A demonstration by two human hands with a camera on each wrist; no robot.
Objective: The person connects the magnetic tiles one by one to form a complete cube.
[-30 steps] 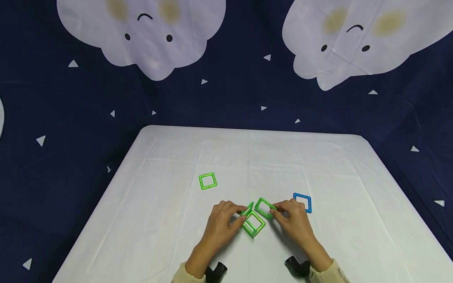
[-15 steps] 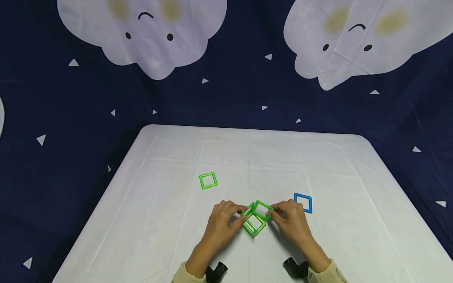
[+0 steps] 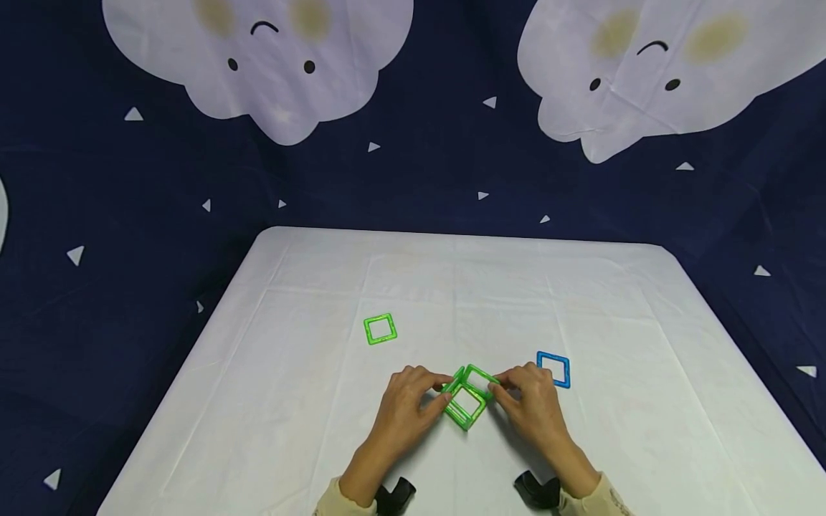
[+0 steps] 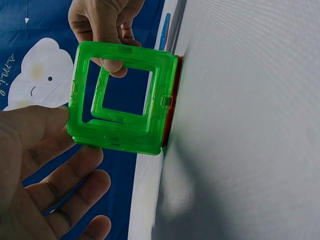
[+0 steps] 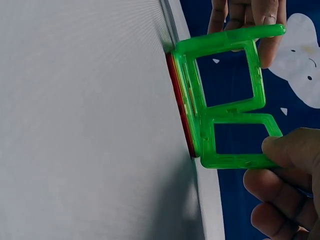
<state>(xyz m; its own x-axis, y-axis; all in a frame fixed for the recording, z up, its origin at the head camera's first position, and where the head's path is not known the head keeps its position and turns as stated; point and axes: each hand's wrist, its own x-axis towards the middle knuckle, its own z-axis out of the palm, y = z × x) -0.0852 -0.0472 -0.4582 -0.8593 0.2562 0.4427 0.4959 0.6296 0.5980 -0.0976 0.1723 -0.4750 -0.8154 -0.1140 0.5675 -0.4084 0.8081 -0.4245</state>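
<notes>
Fingers pinching, both sides
Left hand (image 3: 403, 408) has the left green frame (image 4: 76, 95), right hand (image 3: 534, 401) the right green frame (image 5: 235, 161), both touching a flat frame (image 3: 474, 416) on the bench (image 3: 284, 401).

green hollow square tiles (image 4: 76, 95) | upright on edge, touching | red layer (image 5: 183, 110) flat underneath

White table (image 3: 290, 408), creased top, rounded far corners, fills lower middle of head view. On it: green square frame (image 3: 383, 340), flat, left of centre; blue square frame (image 3: 566, 374), flat, right of centre, partly hidden; green tile assembly (image 3: 459, 421) on red base (image 4: 171, 114), lower centre.
</notes>
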